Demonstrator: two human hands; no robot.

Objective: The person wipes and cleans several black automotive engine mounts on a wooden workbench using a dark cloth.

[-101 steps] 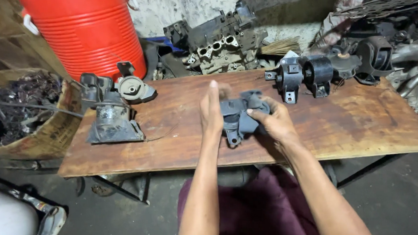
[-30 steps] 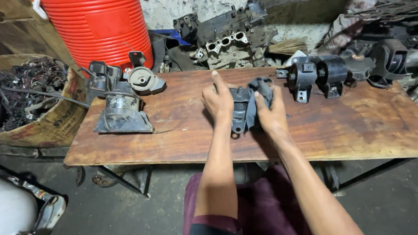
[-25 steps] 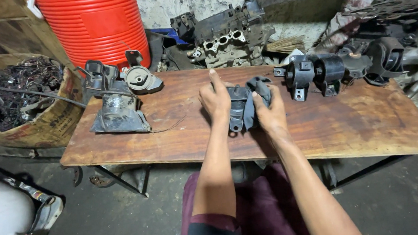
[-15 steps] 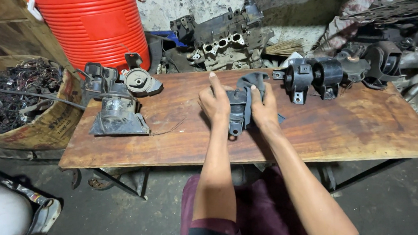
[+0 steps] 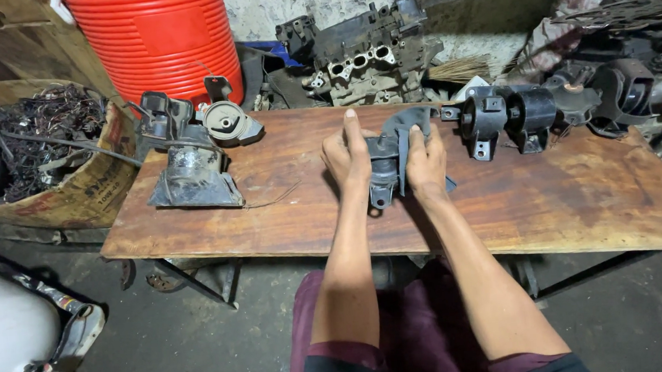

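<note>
My left hand [image 5: 347, 156] braces the dark metal engine mount [image 5: 383, 171] mid-surface, fingers curled round its side; my right hand [image 5: 425, 159] presses a grey rag [image 5: 408, 124] against it, fingers closed on the cloth. The mount could tip off its narrow foot if I rub hard. The worn wooden surface [image 5: 576, 194] is open to the right; two black mounts [image 5: 507, 115] stand near.

A dark, grimy engine mount [image 5: 382, 171] stands upright near the middle of the wooden table, its bolt eye at the bottom toward the near edge. A dark grey rag [image 5: 405, 128] drapes over its top and right side.
</note>
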